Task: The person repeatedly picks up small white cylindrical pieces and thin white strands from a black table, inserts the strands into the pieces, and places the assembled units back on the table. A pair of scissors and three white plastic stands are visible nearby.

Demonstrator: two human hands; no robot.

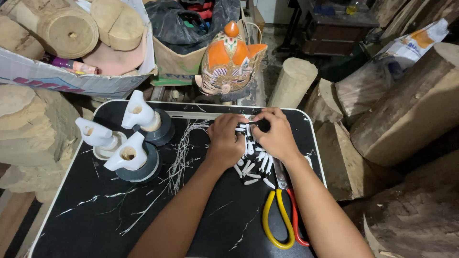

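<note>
Two hands meet at the far middle of the black desk: your left hand and your right hand have their fingers closed together on a small dark piece, just above the heap of small white pieces that lies between and under your wrists. It seems you are fitting or working one piece with the fingertips, so the next move asks for a steady pinch and a small, exact motion. Red and yellow shears lie near your right forearm, and three white spouted bottles stand well apart on the left.
</note>
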